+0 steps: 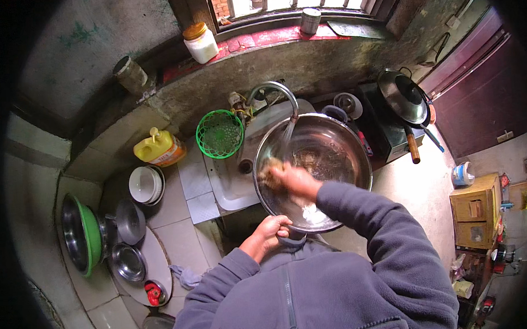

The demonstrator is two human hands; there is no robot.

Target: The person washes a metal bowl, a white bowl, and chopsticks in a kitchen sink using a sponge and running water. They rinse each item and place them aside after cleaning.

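Note:
A large round steel basin (pixel 350 161) is tilted under the curved metal tap (pixel 278 86), and water runs from the spout into it. My left hand (pixel 268 234) grips the basin's near rim. Inside, against the left wall, my right hand (pixel 295 180) holds a tan scrubber (pixel 270 173), blurred by motion; its exact kind is unclear. Some water lies in the bottom. Behind and left of the basin is the white sink (pixel 225 183), with its dark drain showing. A green plastic basket (pixel 220 134) rests at the sink's back left corner.
Left of the sink stand a yellow pump bottle (pixel 158 147), stacked white bowls (pixel 145 185), a green basin (pixel 90 240) and metal bowls (pixel 128 261). To the right, a lidded wok (pixel 402 98) sits on a stove (pixel 397 142). A white jar (pixel 201 45) stands on the window ledge.

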